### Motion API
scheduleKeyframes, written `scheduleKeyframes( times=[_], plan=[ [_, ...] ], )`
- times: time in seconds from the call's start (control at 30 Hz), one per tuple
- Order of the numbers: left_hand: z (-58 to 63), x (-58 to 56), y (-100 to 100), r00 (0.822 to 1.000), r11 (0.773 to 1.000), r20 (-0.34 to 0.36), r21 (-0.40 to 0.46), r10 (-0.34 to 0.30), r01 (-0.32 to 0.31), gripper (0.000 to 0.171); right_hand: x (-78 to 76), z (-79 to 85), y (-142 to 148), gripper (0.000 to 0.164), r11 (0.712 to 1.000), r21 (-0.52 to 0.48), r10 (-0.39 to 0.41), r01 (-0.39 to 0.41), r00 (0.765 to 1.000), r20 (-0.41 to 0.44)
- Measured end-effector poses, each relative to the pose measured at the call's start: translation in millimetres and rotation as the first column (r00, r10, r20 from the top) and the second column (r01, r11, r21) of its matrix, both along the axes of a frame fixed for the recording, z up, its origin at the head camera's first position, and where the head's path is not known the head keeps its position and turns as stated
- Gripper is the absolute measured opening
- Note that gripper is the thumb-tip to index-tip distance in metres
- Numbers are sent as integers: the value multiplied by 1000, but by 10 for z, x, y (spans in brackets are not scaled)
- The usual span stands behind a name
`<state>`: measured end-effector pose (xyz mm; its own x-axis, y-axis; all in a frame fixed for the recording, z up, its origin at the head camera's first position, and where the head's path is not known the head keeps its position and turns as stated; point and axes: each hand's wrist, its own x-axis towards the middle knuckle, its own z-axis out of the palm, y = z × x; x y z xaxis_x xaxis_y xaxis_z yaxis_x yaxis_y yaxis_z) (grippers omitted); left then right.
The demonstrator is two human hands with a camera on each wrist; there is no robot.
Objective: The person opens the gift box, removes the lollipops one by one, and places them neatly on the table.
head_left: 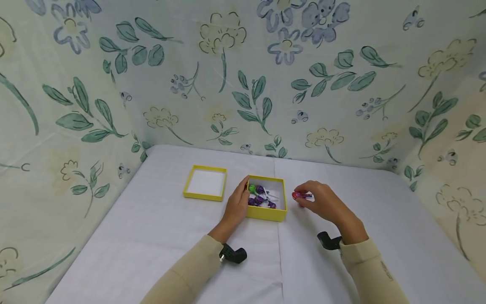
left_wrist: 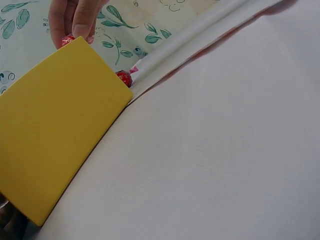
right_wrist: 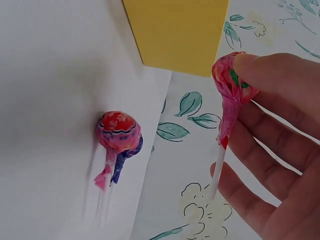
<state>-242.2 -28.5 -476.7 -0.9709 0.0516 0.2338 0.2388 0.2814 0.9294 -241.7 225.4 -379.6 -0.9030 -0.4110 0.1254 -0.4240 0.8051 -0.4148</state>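
A yellow box (head_left: 265, 214) stands without its lid on the table. Inside lie several wrapped lollipops (head_left: 260, 201), purple ones and a green one, with white sticks showing. My left hand (head_left: 236, 204) holds the box by its left side, fingers along that wall. To the right of the box, my right hand (head_left: 320, 200) pinches a lollipop in a pink and red wrapper (right_wrist: 230, 97) by its head, stick pointing down in the right wrist view. Below that hand, a red and pink lollipop (right_wrist: 119, 131) lies on the table, partly covering a purple-wrapped one (right_wrist: 131, 152).
The yellow-rimmed box lid (head_left: 206, 182), white inside, lies left of the box. A white cloth (head_left: 152, 236) with a crease covers the table. Floral fabric (head_left: 243, 84) hangs behind it and along both sides.
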Motion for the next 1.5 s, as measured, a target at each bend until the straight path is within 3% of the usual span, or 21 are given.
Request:
scheduleKeyframes(
  times=[0.27, 0.9, 1.17, 1.5],
  plan=[
    [2, -16, 46, 1000, 1000, -8, 16, -14, 14, 51, 32, -117, 183, 27, 999, 10, -36, 37, 999, -37],
    [20, 10, 91, 1000, 1000, 8, -9, -4, 4, 50, 38, -457, 433, 25, 997, -4, -81, 81, 996, -23],
    [-20, 54, 58, 999, 1000, 40, 2, 16, -16, 51, 34, -526, 401, 22, 996, 7, -92, 92, 996, -9],
    [-17, -4, 36, 999, 1000, 23, -7, 22, -22, 50, -39, -546, 369, 23, 996, 7, -91, 91, 996, 9]
  ],
)
